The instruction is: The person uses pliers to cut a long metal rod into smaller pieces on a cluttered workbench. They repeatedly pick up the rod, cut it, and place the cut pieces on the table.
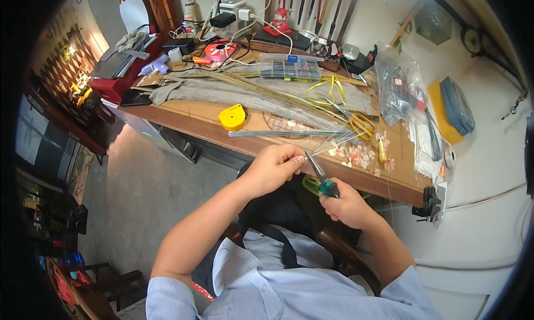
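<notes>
My right hand (348, 205) is closed around the green and black handles of long-nose pliers (315, 167). Their narrow metal jaws point up and left, with the tips beside the fingertips of my left hand (275, 167). That hand is closed in a pinch; what lies between thumb and forefinger is too small to make out. Just beyond my hands, a bundle of thin grey wires (278, 133) lies along the table's front part. A yellow tape measure (232, 117) rests to its left. Yellow-handled scissors (361, 126) and a yellow-handled awl (382, 151) lie to the right.
Long bamboo-like strips (261, 86) cross a grey cloth (194, 93) on the wooden table (409, 178). Behind them are a clear compartment box (290, 68) and a pink spool (220, 50). A clear plastic bag (396, 86) stands at the right; a black clamp (429, 203) grips the corner.
</notes>
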### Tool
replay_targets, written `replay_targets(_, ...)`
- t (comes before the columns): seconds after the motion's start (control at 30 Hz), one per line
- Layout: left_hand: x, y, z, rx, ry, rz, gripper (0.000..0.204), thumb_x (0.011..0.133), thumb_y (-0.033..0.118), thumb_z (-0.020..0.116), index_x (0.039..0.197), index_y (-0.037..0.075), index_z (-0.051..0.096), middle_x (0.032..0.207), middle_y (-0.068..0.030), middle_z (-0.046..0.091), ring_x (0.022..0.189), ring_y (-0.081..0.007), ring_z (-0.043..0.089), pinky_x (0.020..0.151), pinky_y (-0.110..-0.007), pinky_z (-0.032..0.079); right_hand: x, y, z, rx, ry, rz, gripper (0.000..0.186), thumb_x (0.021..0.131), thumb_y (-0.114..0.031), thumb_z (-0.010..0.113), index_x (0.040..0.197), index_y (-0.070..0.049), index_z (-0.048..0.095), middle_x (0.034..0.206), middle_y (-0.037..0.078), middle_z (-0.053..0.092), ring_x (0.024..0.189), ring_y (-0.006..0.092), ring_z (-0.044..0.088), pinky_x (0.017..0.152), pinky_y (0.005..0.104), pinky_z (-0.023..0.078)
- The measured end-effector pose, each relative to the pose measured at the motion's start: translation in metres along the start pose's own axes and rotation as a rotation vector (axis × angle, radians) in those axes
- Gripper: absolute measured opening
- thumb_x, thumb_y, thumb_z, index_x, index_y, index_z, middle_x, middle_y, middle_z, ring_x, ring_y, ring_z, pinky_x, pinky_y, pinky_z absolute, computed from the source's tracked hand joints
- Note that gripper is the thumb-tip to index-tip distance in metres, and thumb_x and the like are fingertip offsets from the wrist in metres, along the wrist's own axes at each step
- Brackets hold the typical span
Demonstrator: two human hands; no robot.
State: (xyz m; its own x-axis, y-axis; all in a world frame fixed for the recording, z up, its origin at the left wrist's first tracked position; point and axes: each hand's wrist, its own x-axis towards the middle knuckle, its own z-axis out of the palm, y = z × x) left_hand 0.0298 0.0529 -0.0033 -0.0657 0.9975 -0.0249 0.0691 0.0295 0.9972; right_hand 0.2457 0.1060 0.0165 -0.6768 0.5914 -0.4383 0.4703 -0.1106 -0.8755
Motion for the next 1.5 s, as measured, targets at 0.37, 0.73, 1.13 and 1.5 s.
replay_targets(0.37, 0.009, 0.01, 0.008, 0.065, 0.049, -0.218, 0.017, 0.089, 0.014, 0.054, 0.082, 0.001, 0.061, 0.066, -0.0016, 0.059, 0.05, -0.0086, 0.053, 0.044, -0.024, 0.042, 0.004, -0.004, 0.007, -0.834, 0.378, -0.227, 0.029, 0.08, -0.012, 0.058, 0.101, 0.005, 0.046, 0.083, 0.028, 0.06, 0.081, 0.0441, 0.061, 0.073, 0.049, 0.049)
replay_targets(0.73, 0.041, -0.009, 0.01, -0.114, 0.03, -0.195, 0.012, 0.092, 0.015, 0.056, 0.086, 0.006, 0.061, 0.069, 0.0015, 0.057, 0.055, -0.005, 0.048, 0.05, -0.02, 0.039, 0.032, 0.008, -0.027, -0.562, 0.27, -0.322, 0.018, 0.08, -0.013, 0.056, 0.093, 0.0, 0.052, 0.076, 0.017, 0.06, 0.068, 0.0268, 0.063, 0.061, 0.037, 0.051)
replay_targets(1.13, 0.055, 0.007, 0.004, 0.082, 0.005, -0.078, 0.015, 0.092, 0.018, 0.056, 0.091, 0.004, 0.062, 0.07, 0.0029, 0.055, 0.057, -0.004, 0.048, 0.049, -0.02, 0.039, 0.043, -0.011, -0.068, -0.088, -0.137, 0.117, 0.022, 0.081, -0.015, 0.062, 0.095, -0.002, 0.054, 0.073, 0.009, 0.057, 0.064, 0.0203, 0.058, 0.053, 0.0325, 0.047)
replay_targets(1.5, 0.063, 0.009, 0.002, -0.201, 0.017, -0.507, 0.009, 0.086, 0.01, 0.058, 0.083, 0.004, 0.062, 0.065, -0.0006, 0.057, 0.045, -0.0065, 0.048, 0.036, -0.022, 0.034, 0.039, -0.002, -0.029, -1.099, 0.459, -0.239, 0.027, 0.077, -0.011, 0.058, 0.099, 0.003, 0.049, 0.087, 0.025, 0.06, 0.085, 0.041, 0.061, 0.076, 0.0459, 0.05)
